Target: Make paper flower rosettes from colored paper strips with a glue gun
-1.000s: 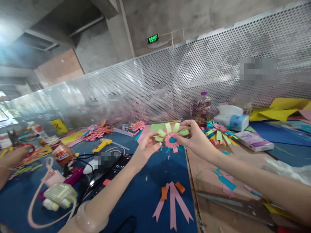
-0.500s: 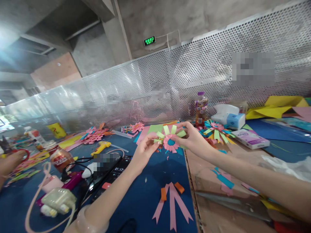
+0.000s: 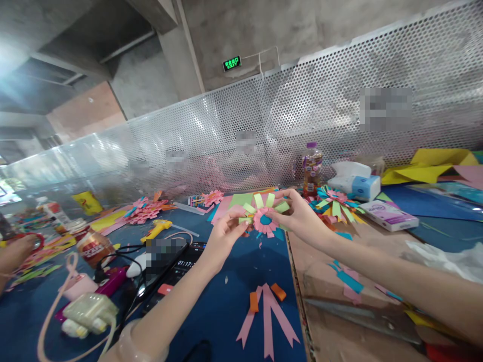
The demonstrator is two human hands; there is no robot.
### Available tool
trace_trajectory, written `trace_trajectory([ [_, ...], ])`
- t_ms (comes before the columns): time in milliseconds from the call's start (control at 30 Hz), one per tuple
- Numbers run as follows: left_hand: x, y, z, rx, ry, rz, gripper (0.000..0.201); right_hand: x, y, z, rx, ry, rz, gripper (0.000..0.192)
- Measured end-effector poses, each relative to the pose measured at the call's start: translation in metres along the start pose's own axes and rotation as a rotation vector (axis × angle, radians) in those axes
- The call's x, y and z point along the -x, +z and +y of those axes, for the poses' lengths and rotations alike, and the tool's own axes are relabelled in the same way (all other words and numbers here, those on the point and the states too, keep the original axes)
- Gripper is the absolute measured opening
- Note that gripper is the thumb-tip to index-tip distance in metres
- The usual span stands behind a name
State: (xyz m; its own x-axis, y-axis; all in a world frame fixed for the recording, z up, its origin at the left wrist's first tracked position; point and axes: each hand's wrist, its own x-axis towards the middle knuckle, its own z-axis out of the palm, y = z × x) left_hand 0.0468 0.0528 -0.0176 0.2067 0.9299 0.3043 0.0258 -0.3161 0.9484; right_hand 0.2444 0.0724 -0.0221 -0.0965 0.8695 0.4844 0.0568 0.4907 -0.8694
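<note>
Above the blue table top (image 3: 234, 281), mid-assembly: left hand (image 3: 225, 235) pinching a green loop at the left edge of the pink-and-green paper flower with blue centre (image 3: 265, 215), right hand (image 3: 298, 213) pinching its right side, flower held off the table. Likely seating a petal; next needs steady pressure, no crushing loops. Pink ribbon cut-out with orange tabs (image 3: 267, 311) lying below, yellow glue gun (image 3: 157, 230) left.

Since a second ago both hands and the paper flower (image 3: 265, 217) dropped a touch closer to the pink ribbon (image 3: 268, 318); left hand (image 3: 225, 235) pinched tighter.
</note>
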Motion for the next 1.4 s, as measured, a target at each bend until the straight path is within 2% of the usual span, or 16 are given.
trace_trajectory([
  [467, 0.002, 0.002, 0.000, 0.033, -0.009, 0.004, 0.026, 0.001, 0.000, 0.002, 0.037, -0.028, 0.001, 0.039],
  [600, 0.000, -0.003, -0.001, 0.051, -0.057, 0.091, 0.038, 0.001, -0.001, 0.001, 0.056, -0.053, 0.001, 0.039],
  [733, -0.002, -0.007, -0.001, -0.023, -0.034, 0.157, 0.040, 0.002, -0.003, -0.002, 0.085, -0.113, -0.070, 0.034],
  [867, -0.001, -0.005, 0.003, -0.031, -0.077, 0.076, 0.042, 0.006, -0.003, -0.006, 0.106, -0.160, -0.194, 0.027],
  [1000, 0.003, 0.000, 0.004, -0.002, -0.084, -0.066, 0.050, 0.010, -0.004, -0.010, 0.112, -0.078, -0.324, 0.032],
  [1067, 0.004, 0.002, 0.003, -0.017, -0.075, -0.099, 0.056, 0.011, -0.004, -0.013, 0.118, -0.058, -0.355, 0.034],
  [1267, 0.005, 0.003, 0.000, -0.016, -0.082, -0.086, 0.057, 0.008, -0.003, -0.024, 0.170, 0.009, -0.343, 0.041],
  [1333, 0.004, 0.002, -0.001, 0.029, -0.085, -0.070, 0.056, 0.005, -0.003, -0.023, 0.134, 0.039, -0.326, 0.046],
  [1400, 0.003, 0.002, -0.002, 0.092, -0.096, -0.058, 0.054, 0.002, -0.005, -0.019, 0.082, 0.089, -0.273, 0.043],
])
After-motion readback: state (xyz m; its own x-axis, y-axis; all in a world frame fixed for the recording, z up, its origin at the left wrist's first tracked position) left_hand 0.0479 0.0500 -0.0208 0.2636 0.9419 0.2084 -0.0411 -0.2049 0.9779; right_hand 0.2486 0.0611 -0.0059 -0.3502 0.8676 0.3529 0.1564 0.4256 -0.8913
